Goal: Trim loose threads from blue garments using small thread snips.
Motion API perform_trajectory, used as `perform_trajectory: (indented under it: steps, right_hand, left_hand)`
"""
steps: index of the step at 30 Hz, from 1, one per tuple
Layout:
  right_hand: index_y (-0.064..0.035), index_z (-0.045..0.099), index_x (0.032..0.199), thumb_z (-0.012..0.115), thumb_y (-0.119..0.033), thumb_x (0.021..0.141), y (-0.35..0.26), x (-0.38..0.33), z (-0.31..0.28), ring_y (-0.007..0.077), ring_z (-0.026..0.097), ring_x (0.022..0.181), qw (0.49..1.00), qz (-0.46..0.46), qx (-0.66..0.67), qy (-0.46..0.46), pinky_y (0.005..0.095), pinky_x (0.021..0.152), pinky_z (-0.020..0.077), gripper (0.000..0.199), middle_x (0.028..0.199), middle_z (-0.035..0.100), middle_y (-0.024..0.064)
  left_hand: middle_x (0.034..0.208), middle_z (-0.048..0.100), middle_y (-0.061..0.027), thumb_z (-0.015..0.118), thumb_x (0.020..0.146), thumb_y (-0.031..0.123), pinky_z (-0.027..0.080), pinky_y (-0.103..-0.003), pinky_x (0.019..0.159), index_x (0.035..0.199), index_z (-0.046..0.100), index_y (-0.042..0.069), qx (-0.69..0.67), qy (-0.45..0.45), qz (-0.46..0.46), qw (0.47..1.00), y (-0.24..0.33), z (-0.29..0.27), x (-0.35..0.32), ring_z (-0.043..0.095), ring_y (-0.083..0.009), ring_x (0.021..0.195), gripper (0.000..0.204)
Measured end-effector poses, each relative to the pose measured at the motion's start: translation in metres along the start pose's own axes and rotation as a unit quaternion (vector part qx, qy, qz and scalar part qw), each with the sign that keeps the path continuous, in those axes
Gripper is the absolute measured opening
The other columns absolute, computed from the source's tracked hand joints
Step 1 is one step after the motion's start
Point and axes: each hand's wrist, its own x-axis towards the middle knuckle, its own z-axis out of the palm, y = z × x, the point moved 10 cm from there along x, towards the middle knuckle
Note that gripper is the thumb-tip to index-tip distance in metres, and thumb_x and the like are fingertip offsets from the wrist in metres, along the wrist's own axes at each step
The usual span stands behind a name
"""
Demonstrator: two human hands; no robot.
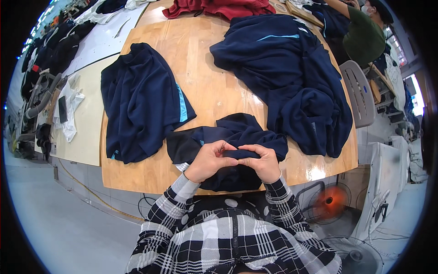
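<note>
Near the front edge of the wooden table (200, 50), a navy garment (242, 130) with a black part lies bunched. My left hand (211, 160) and my right hand (262, 163) pinch a fold of its cloth, thumbs meeting and fingertips close together. A thin dark thing shows at my left fingers, too small to name. Left of my hands lies another navy garment (139, 105) with a light blue stripe. A larger heap of navy garments (296, 82) spreads over the right side. Part of the held cloth hangs toward my lap.
Red cloth (219, 8) lies at the table's far end. On the pale side table (86, 141) at left, a phone (62, 109) rests on white cloth. A grey chair back (358, 93) stands by the right edge, near a co-worker (365, 36). Below is an orange-centred fan (329, 201).
</note>
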Motion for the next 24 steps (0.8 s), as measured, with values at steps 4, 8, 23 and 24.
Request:
perform_trajectory:
  steps: [4,8,23,24]
  right_hand:
    - [0.0017,0.068,0.097,0.076,-0.005,0.073,0.003,-0.002,0.001,0.0118,0.063,0.079,0.999,-0.011,0.031,0.002,0.0220,0.072,0.0495,0.027,0.089,0.068,0.0070]
    - [0.0014,0.068,0.095,0.075,-0.005,0.075,0.017,-0.004,0.000,0.0095,0.062,0.077,0.987,0.046,0.149,0.040,0.0212,0.072,0.0493,0.022,0.086,0.068,0.0050]
    - [0.0020,0.069,0.093,0.076,-0.005,0.069,-0.015,-0.004,-0.006,0.0152,0.062,0.071,0.995,-0.035,-0.076,0.059,0.0238,0.065,0.0478,0.026,0.081,0.066,0.0085]
    - [0.0018,0.069,0.093,0.076,-0.005,0.069,-0.017,-0.004,-0.005,0.0159,0.062,0.069,0.993,-0.042,-0.094,0.059,0.0243,0.064,0.0475,0.026,0.080,0.065,0.0086]
  left_hand:
    - [0.095,0.064,-0.0052,0.071,0.079,0.002,0.049,-0.020,0.074,0.104,0.059,-0.003,-0.019,-0.011,-0.012,1.000,-0.001,0.003,0.001,0.060,-0.0082,0.084,0.028]
    - [0.095,0.062,-0.0038,0.072,0.079,0.006,0.048,-0.020,0.075,0.106,0.058,-0.002,-0.036,-0.007,-0.022,0.999,-0.001,0.005,0.003,0.058,-0.0073,0.083,0.031]
    - [0.089,0.064,-0.0192,0.066,0.084,0.017,0.049,-0.034,0.073,0.113,0.046,0.001,0.372,-0.037,0.027,0.927,0.055,0.001,-0.018,0.065,-0.0308,0.084,0.038]
    - [0.089,0.064,-0.0192,0.066,0.084,0.017,0.049,-0.034,0.073,0.113,0.046,0.001,0.372,-0.038,0.028,0.927,0.056,0.001,-0.016,0.065,-0.0308,0.084,0.038]
